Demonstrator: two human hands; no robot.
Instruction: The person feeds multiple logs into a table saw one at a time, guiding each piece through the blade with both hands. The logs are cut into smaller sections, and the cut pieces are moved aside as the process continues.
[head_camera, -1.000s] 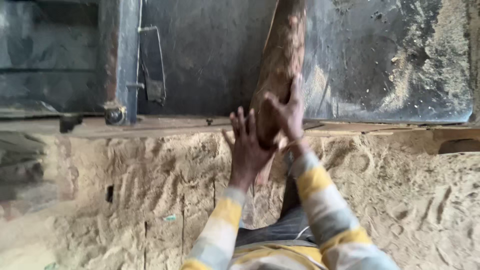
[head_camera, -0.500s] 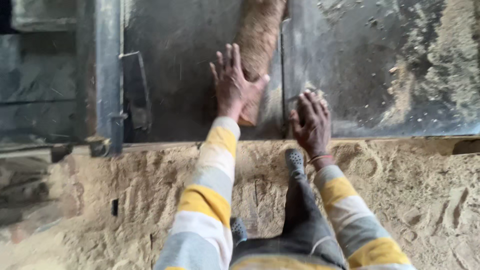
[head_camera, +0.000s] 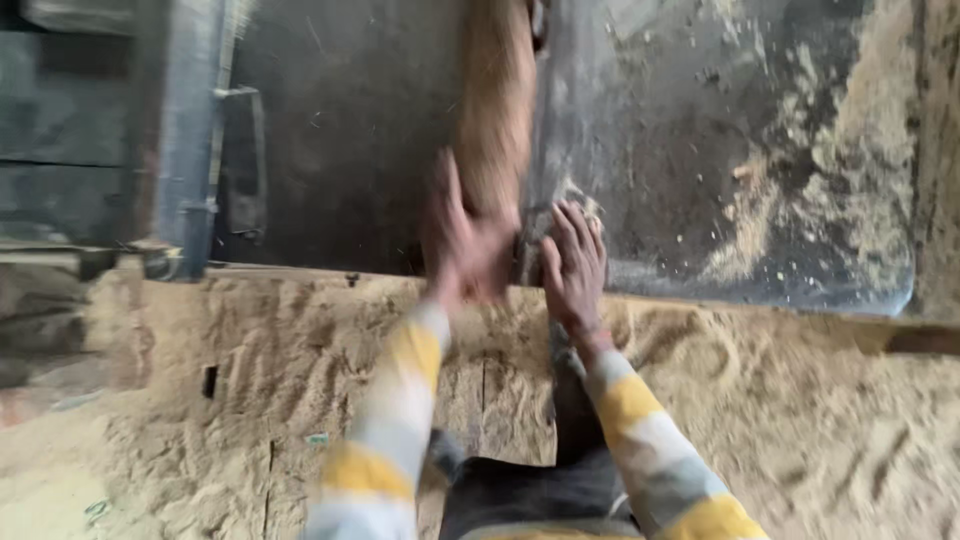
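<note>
Change since half a second ago: the left hand (head_camera: 462, 240) has been drawn down from higher on the rough brown sawdust-coated log (head_camera: 495, 110) to its lower end; the right hand (head_camera: 573, 262) has stayed at the edge of the platform.
Left hand: seen blurred by motion, fingers spread and pressed flat against the lower end of the log; no closed grasp is shown.
Right hand: laid just right of the log's end, fingers loosely curled over a dark lump (head_camera: 535, 240) and bits of pale shavings; whether anything is truly clasped cannot be told.
Log: stood lengthwise up the frame, its lower end at the near edge of the dark metal machine bed (head_camera: 700, 150), between the two hands.
Sleeves: striped grey, white and yellow sleeves (head_camera: 640, 420) are worn on both arms.
Surface: the bed is dark, scratched and strewn with sawdust, heaped most thickly at the right.
Floor: a sawdust-covered floor (head_camera: 820, 420) with finger-like furrows is spread below the bed's edge.
Room: a blue-grey upright metal post (head_camera: 190, 140) and dark framework are seen at the left.
</note>
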